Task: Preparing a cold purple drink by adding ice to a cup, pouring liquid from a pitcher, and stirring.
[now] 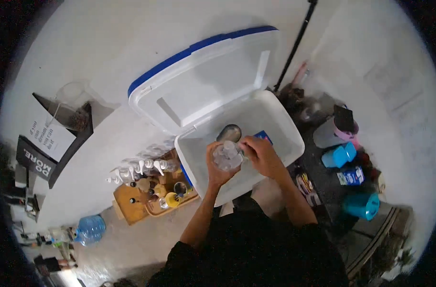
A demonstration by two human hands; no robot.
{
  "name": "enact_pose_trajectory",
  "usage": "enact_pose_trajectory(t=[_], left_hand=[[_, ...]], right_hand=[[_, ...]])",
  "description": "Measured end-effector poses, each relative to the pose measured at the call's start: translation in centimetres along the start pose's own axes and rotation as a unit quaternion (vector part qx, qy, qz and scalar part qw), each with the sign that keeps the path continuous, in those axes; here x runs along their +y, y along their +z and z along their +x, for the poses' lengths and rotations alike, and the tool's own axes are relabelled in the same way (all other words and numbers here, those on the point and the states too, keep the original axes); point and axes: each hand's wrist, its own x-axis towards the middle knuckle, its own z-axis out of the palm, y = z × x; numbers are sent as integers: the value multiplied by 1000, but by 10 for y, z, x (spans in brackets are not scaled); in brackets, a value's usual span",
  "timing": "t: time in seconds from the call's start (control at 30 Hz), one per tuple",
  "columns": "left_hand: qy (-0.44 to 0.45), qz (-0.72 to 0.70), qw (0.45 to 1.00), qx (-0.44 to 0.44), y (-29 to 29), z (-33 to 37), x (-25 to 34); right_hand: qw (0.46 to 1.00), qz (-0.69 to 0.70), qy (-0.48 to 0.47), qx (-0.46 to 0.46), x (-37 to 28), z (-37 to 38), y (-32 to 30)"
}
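My left hand [217, 173] is wrapped round a clear cup of ice [227, 156], held over the front of a white cooler [288, 125]. At the cup's right side is my right hand [263, 156], its fingers bent together against the rim. What they pinch, if anything, is too small to make out. Just beyond the cup lies a rounded metal scoop [230, 132] inside the cooler. A blue package [263, 136] shows behind my right hand, partly hidden. The cooler's blue-edged lid [208, 76] stands raised at the back.
Pump bottles [146, 166] and a wooden tray [156, 210] with small jars stand left of the cooler. A blue water jug [90, 229] is farther left. On the dark counter at right are teal containers [361, 205] and a blue-and-white pack [351, 176]. A black pole [296, 45] rises behind.
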Motion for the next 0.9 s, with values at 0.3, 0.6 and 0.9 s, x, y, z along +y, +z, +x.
enact_pose_trajectory(t=[0.3,0.6,0.9], left_hand=[[14,-101,985,-138,-24,-8,22],[35,-198,945,-258,-54,-47,67],[-37,-293,882,-368,-92,-104,120]], right_hand=[[954,-216,22,205,-71,-55,56],[882,-311,83,343,-138,-108,105],[829,-369,142,394,-193,-176,152]])
